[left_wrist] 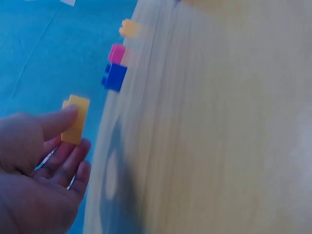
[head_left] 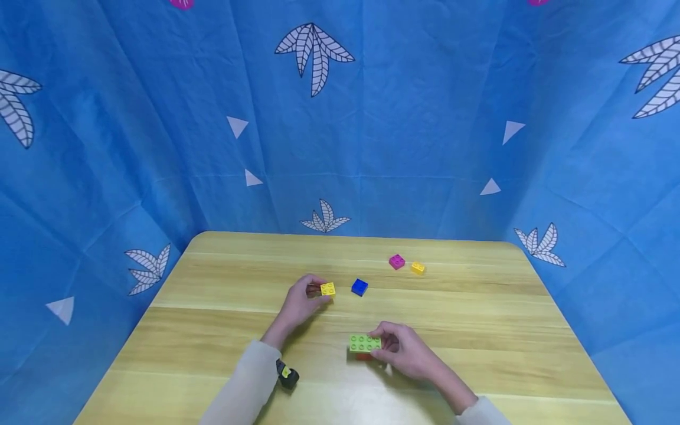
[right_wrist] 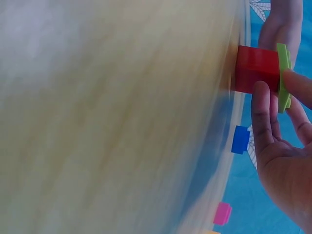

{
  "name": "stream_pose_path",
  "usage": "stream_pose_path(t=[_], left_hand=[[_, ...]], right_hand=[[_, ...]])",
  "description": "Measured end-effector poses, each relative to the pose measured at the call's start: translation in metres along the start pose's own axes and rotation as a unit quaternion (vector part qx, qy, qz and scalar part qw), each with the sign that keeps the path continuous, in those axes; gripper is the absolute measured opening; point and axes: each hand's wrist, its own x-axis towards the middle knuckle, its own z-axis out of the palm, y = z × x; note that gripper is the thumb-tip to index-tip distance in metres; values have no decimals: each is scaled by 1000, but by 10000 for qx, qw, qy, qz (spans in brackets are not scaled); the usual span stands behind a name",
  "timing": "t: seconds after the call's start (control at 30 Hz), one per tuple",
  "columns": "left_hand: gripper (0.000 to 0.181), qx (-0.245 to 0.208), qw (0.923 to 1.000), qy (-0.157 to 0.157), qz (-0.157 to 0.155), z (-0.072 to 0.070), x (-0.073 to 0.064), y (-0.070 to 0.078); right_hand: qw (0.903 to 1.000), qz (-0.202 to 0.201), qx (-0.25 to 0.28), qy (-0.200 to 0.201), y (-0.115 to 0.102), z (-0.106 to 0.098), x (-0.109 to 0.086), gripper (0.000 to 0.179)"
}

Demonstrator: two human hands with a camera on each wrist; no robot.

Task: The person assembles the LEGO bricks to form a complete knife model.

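My left hand [head_left: 300,302] pinches a yellow building brick [head_left: 327,289] between thumb and fingers, studs up. In the left wrist view the thumb lies across the side of that yellow brick [left_wrist: 75,122]. My right hand [head_left: 406,351] grips a flat lime-green plate [head_left: 365,342] with two rows of studs, near its right end. Under the plate sits a red block [right_wrist: 256,69], narrower than the plate and mostly hidden by it from above. Ahead, between the two hands, a blue brick [head_left: 359,287] lies on the table.
A magenta brick [head_left: 396,261] and a small yellow brick [head_left: 418,268] lie toward the back of the wooden table [head_left: 478,307]. Blue patterned cloth [head_left: 414,147] hangs behind and along both sides. A black strap device [head_left: 287,375] is on the left wrist.
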Motion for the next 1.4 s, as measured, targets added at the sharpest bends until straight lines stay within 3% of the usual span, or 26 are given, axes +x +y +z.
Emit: stream_pose_path(t=[0.5, 1.03, 1.27, 1.4], left_hand=[[34, -109, 9988, -410, 243, 11, -32, 18], [35, -47, 9914, -1037, 801, 17, -68, 31], [34, -32, 9857, -1160, 1221, 22, -75, 35], [34, 81, 9843, -1183, 1308, 24, -77, 36]], right_hand=[[9997, -70, -213, 53, 0, -3, -1, 32], [9999, -42, -73, -56, 3, -4, -8, 36], [9988, 8, 490, -99, 3, -7, -9, 39], [9961, 144, 859, -146, 5, -6, -10, 38]])
